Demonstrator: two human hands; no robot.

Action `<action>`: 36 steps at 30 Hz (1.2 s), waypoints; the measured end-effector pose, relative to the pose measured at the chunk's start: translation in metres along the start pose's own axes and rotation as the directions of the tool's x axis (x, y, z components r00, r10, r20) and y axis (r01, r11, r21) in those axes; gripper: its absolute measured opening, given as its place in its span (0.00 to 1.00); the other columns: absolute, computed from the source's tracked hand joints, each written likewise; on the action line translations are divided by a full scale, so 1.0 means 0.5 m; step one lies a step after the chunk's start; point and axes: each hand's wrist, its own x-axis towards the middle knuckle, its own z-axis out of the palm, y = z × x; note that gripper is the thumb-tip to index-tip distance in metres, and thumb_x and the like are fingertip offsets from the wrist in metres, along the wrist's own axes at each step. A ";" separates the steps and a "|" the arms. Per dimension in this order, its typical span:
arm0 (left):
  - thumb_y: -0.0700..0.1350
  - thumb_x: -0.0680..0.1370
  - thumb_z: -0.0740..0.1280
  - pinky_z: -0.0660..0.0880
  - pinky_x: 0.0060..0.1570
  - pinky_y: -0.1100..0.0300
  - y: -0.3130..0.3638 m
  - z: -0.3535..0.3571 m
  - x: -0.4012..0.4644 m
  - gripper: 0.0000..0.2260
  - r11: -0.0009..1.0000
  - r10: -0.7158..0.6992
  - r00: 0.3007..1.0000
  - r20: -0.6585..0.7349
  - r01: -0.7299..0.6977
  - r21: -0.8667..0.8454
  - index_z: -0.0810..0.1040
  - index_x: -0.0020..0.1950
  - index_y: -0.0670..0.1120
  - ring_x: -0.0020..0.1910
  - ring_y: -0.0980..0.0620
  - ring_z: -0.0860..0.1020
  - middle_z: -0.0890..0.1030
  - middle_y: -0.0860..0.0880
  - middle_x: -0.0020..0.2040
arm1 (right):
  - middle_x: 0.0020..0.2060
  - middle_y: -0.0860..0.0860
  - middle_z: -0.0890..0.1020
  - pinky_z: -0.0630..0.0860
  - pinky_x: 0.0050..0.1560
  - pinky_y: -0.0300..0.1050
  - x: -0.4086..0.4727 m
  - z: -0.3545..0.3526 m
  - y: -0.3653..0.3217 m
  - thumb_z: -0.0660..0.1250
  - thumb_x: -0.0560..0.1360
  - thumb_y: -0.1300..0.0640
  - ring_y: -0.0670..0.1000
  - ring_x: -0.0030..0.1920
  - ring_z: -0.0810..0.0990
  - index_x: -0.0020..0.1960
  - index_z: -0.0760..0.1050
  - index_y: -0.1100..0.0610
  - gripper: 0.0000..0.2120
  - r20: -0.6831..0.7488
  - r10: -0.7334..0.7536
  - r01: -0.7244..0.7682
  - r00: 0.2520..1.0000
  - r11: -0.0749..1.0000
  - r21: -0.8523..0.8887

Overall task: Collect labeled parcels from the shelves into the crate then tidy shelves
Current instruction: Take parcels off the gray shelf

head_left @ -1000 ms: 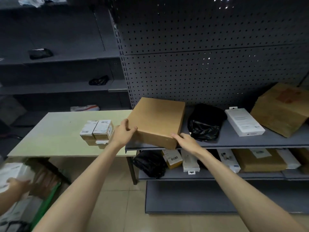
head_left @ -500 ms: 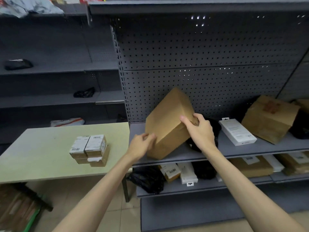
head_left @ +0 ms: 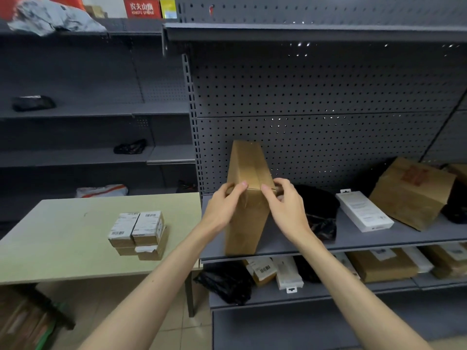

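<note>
A flat brown cardboard box (head_left: 246, 221) stands upright on its edge at the left end of the grey shelf (head_left: 353, 239). My left hand (head_left: 223, 207) grips its left side near the top edge, and my right hand (head_left: 284, 207) grips its right side. No label shows on the faces I can see. Beside it on the same shelf lie a black bag (head_left: 319, 210), a white labeled box (head_left: 364, 210) and a large brown parcel (head_left: 412, 192). Several small labeled parcels (head_left: 137, 234) are stacked on the pale table (head_left: 63, 238) to the left.
The shelf below holds a black bag (head_left: 226, 282), labeled boxes (head_left: 262, 270), a white pack (head_left: 288, 274) and brown parcels (head_left: 381, 265). Dark shelves at the back left carry black bags (head_left: 32, 103). A perforated back panel (head_left: 316, 97) rises behind the box.
The brown box went from lying flat to tilted, then to standing upright on its edge. Both my hands moved up to its top edge. The view tilted upward.
</note>
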 end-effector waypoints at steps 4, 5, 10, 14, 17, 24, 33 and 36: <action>0.60 0.83 0.57 0.67 0.71 0.43 -0.008 -0.029 -0.007 0.23 0.993 0.092 0.993 -0.073 -0.096 -0.063 0.59 0.78 0.65 0.76 0.51 0.64 0.63 0.57 0.79 | 0.55 0.45 0.79 0.72 0.52 0.40 0.005 0.008 0.010 0.57 0.79 0.36 0.43 0.54 0.77 0.65 0.74 0.51 0.24 0.095 0.058 -0.070 0.994 0.990 0.125; 0.59 0.83 0.56 0.68 0.71 0.44 -0.009 -0.040 -0.009 0.21 0.991 0.099 0.992 -0.075 -0.105 -0.082 0.59 0.76 0.69 0.76 0.50 0.64 0.62 0.59 0.79 | 0.54 0.44 0.80 0.72 0.55 0.44 0.008 0.012 0.021 0.55 0.78 0.34 0.45 0.54 0.78 0.63 0.75 0.50 0.25 0.111 0.090 -0.104 0.990 0.986 0.132; 0.52 0.87 0.47 0.83 0.43 0.57 -0.030 -0.088 -0.022 0.19 0.984 0.043 0.994 -0.103 -0.060 -0.167 0.60 0.77 0.66 0.67 0.47 0.74 0.68 0.55 0.75 | 0.52 0.49 0.82 0.73 0.55 0.49 0.020 0.046 0.109 0.59 0.79 0.39 0.51 0.54 0.78 0.60 0.77 0.54 0.21 0.132 0.260 -0.264 0.956 0.964 0.015; 0.52 0.87 0.47 0.82 0.48 0.53 -0.055 -0.118 -0.030 0.18 0.977 0.037 0.986 -0.160 -0.069 -0.200 0.66 0.75 0.64 0.60 0.48 0.79 0.73 0.52 0.69 | 0.60 0.56 0.79 0.70 0.58 0.46 0.022 0.076 0.189 0.62 0.80 0.44 0.55 0.61 0.76 0.66 0.74 0.61 0.24 0.191 0.432 -0.427 0.881 0.901 -0.069; 0.51 0.87 0.50 0.82 0.53 0.43 -0.077 -0.146 -0.022 0.17 0.948 -0.059 0.979 -0.196 -0.007 -0.318 0.68 0.74 0.62 0.61 0.43 0.79 0.74 0.49 0.68 | 0.58 0.56 0.80 0.74 0.60 0.48 0.019 0.092 0.226 0.63 0.80 0.45 0.56 0.59 0.79 0.67 0.73 0.63 0.25 0.272 0.515 -0.552 0.813 0.830 0.079; 0.46 0.85 0.54 0.81 0.53 0.38 -0.151 -0.150 -0.024 0.18 0.842 -0.248 0.944 -0.217 0.099 -0.531 0.72 0.73 0.55 0.61 0.41 0.80 0.77 0.46 0.67 | 0.41 0.51 0.83 0.71 0.39 0.43 0.005 0.094 0.220 0.61 0.82 0.53 0.51 0.40 0.79 0.55 0.79 0.63 0.14 0.274 0.466 -0.538 0.841 0.766 0.351; 0.75 0.75 0.54 0.59 0.76 0.44 -0.171 -0.102 -0.040 0.36 0.958 -0.286 0.951 -0.118 0.282 -0.048 0.72 0.74 0.55 0.72 0.50 0.68 0.73 0.53 0.72 | 0.53 0.51 0.80 0.69 0.51 0.42 -0.003 0.033 0.256 0.64 0.79 0.43 0.50 0.54 0.77 0.60 0.76 0.58 0.20 0.165 0.324 -0.341 0.931 0.936 0.084; 0.65 0.80 0.60 0.65 0.69 0.54 -0.178 -0.079 -0.039 0.29 0.949 -0.309 0.948 -0.074 0.313 0.042 0.75 0.72 0.45 0.62 0.52 0.72 0.76 0.52 0.64 | 0.56 0.54 0.78 0.69 0.50 0.42 0.003 0.029 0.275 0.65 0.79 0.45 0.50 0.54 0.76 0.63 0.73 0.60 0.21 0.130 0.328 -0.337 0.936 0.940 0.053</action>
